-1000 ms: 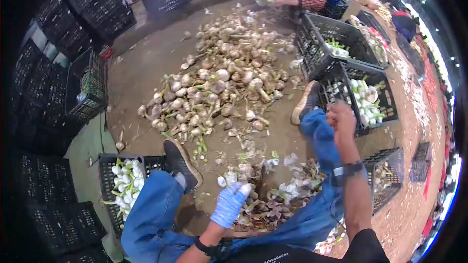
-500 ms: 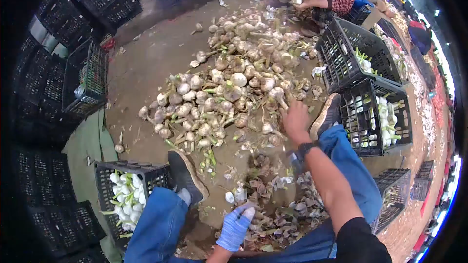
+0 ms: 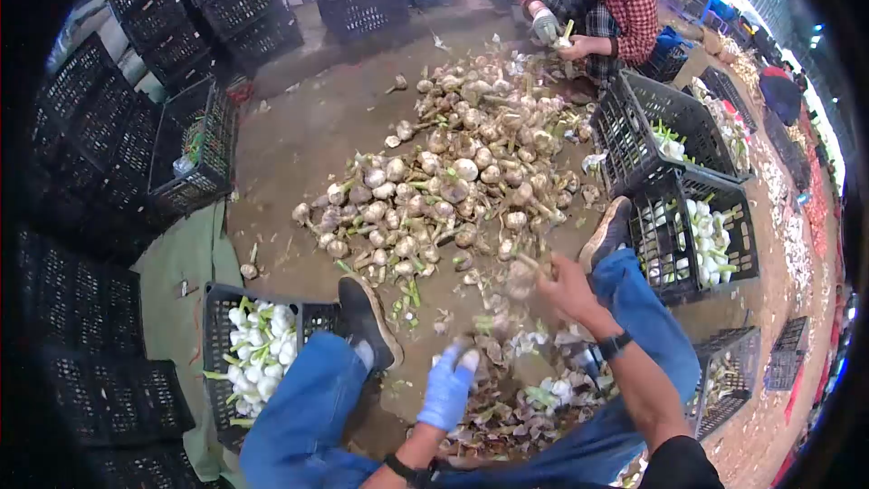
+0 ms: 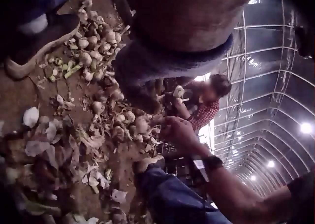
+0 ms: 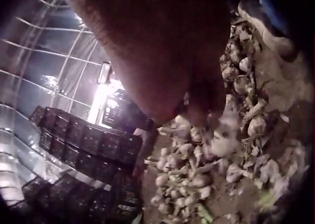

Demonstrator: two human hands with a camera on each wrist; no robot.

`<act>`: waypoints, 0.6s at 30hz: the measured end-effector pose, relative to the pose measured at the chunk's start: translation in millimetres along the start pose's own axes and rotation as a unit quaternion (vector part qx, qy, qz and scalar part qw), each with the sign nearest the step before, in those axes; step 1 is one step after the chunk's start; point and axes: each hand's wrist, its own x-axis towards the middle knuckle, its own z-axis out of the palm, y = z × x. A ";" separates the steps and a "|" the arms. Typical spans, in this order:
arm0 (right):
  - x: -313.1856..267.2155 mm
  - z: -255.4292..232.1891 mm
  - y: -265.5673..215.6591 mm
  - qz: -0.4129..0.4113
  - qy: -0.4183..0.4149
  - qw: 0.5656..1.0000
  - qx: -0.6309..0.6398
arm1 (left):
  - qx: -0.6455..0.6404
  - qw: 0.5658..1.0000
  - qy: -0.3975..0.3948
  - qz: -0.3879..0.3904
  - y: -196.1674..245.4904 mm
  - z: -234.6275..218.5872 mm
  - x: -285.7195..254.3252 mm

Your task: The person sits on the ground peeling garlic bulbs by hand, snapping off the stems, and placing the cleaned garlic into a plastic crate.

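Note:
My right hand [image 3: 559, 286] grips a dirty garlic bulb [image 3: 521, 279], blurred, just above the ground between my legs. The left wrist view has the same right hand [image 4: 178, 130] with the bulb [image 4: 140, 124] at its fingertips. In the right wrist view a blurred pale bulb [image 5: 224, 141] sits under the fingers. My left hand [image 3: 450, 385], in a blue glove, hovers with straight fingers over a heap of garlic skins [image 3: 516, 403]; I see nothing in it. A big pile of unpeeled garlic [image 3: 453, 181] lies ahead.
A black crate [image 3: 217, 294] of white peeled garlic stands by my left shoe [image 3: 367, 317]. Two more crates [image 3: 674, 177] sit right of my right shoe [image 3: 608, 231]. Another person [image 3: 597, 0] works beyond the pile. Stacked empty crates [image 3: 81, 127] line the left.
My right hand swung from the right-hand crate to the pile's near edge, then drew back toward me with a bulb in it. The gloved left hand barely moved.

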 end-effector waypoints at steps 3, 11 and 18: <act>-64.0 -27.5 -55.9 0.089 -0.133 0.943 0.292 | -0.165 0.986 0.023 0.025 -9.7 11.4 2.0; -148.3 -38.1 -114.6 0.145 -0.115 0.878 0.442 | -0.276 0.936 -0.217 -0.001 4.4 12.3 -19.5; -169.5 -16.5 -112.4 0.182 -0.035 0.876 0.444 | 0.036 0.972 -0.073 0.221 21.6 23.4 -49.7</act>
